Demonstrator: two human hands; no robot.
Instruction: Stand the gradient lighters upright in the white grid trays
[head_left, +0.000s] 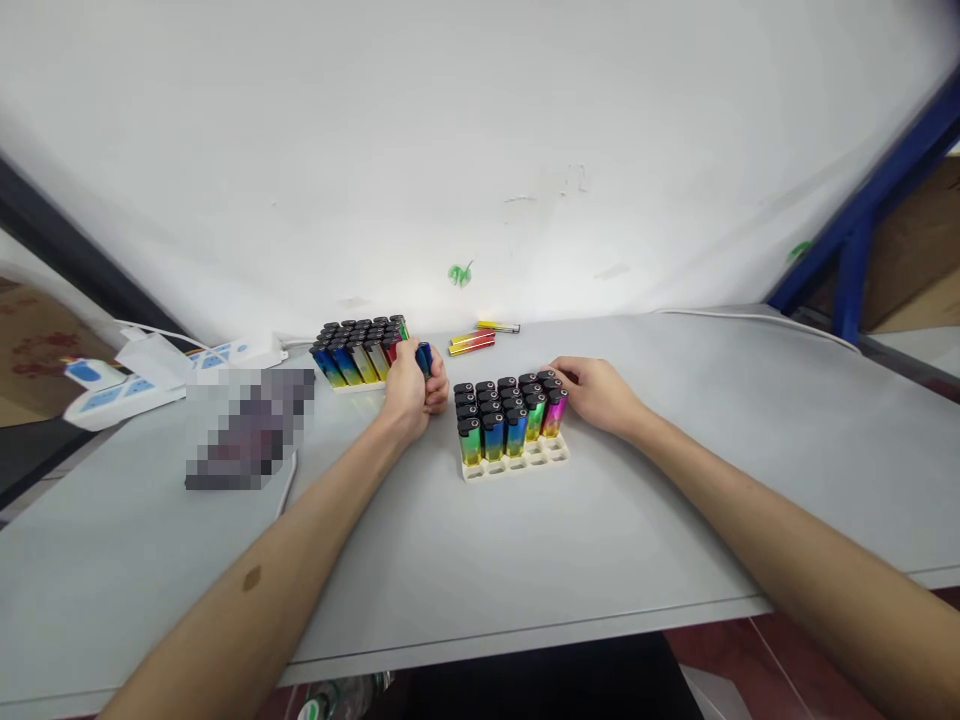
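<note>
My left hand [414, 388] is closed around a blue lighter [425, 360], beside the right end of the far group. That far group of black-topped lighters [349, 362] stands upright in a pale tray [356, 388]. My right hand [598, 392] has its thumb and forefinger at the back right corner lighter of the near group, with its other fingers partly hidden. Upright lighters in green, blue and pink [555, 412] fill most of the near white tray [517, 468]. The holes along its front edge hold none.
Red-and-yellow lighters [472, 343] and a yellow one [500, 327] lie by the wall. At left are white power strips [112, 398], a cable and a blurred-out dark object [251, 430]. A blue metal frame [855, 260] stands right. The grey table's [525, 570] front edge runs near me.
</note>
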